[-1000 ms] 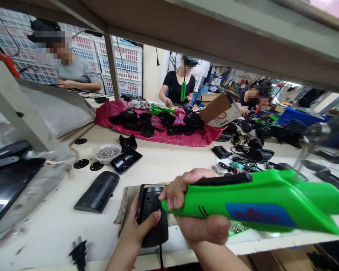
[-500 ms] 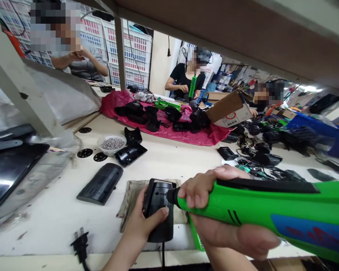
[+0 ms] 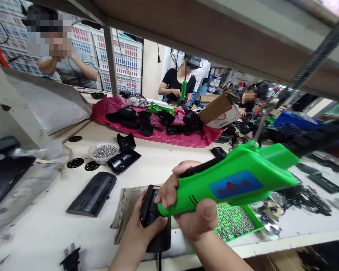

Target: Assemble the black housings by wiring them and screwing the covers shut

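My left hand (image 3: 142,227) is closed around a black plastic housing (image 3: 161,237) with a cord leaving its near end. The housing rests on a folded cloth (image 3: 121,212). My right hand (image 3: 192,210) grips a green electric screwdriver (image 3: 223,184), which hangs from a spring (image 3: 313,60) at its back end. The screwdriver's black nose meets the top of the housing; its tip is hidden behind my fingers. Beside my right wrist sits a green tray (image 3: 237,222) of screws. A black curved shell (image 3: 93,194) lies left of the cloth.
A bowl of small metal parts (image 3: 104,151), black discs (image 3: 75,163) and a plug (image 3: 70,258) are on the left. Farther back, black parts lie on a pink sheet (image 3: 186,140) near a cardboard box (image 3: 220,113). A shelf (image 3: 214,41) runs overhead. Several co-workers sit beyond.
The screwdriver has swung steeper, its rear end now higher and in view with the spring. Its nose has shifted left on the housing. The screw tray has come into sight.
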{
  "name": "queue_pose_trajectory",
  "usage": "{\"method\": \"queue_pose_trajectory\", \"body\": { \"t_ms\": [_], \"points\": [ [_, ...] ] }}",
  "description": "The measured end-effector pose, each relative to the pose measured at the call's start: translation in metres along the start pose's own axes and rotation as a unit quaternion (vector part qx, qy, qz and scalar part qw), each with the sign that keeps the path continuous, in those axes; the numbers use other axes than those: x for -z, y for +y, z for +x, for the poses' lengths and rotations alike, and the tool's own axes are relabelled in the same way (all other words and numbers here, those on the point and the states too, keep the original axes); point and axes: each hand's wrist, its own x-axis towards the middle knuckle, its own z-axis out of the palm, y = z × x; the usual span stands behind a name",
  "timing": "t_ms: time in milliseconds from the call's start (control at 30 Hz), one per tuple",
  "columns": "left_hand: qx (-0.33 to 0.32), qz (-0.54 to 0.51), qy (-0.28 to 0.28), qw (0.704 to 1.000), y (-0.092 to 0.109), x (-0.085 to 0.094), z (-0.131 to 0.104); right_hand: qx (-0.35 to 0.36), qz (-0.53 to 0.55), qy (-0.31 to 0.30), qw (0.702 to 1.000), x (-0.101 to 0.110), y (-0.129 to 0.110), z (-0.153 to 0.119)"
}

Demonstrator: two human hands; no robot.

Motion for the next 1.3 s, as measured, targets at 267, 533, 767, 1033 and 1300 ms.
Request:
{"method": "queue_pose_trajectory", "body": {
  "t_ms": [267, 533, 767, 1033, 1300],
  "points": [
    [0.033, -0.027, -0.019, 0.999, 0.007, -0.001, -0.003, 0.062, -0.063, 0.046, 0.995, 0.002, -0.009, 0.004],
    [0.040, -0.017, -0.039, 0.998, 0.006, 0.004, 0.002, 0.045, -0.071, 0.014, 0.996, 0.005, -0.009, 0.000],
    [-0.036, 0.053, -0.026, 0.998, -0.001, 0.005, 0.006, 0.042, -0.061, 0.030, 0.997, 0.012, 0.012, 0.004],
    [-0.008, 0.068, -0.020, 0.997, -0.002, 0.009, 0.008, 0.010, -0.023, 0.013, 1.000, 0.016, 0.021, 0.007],
    [-0.037, 0.081, 0.006, 0.996, -0.013, 0.006, 0.008, 0.048, 0.024, 0.056, 0.997, 0.015, 0.017, -0.003]
  ]
}}
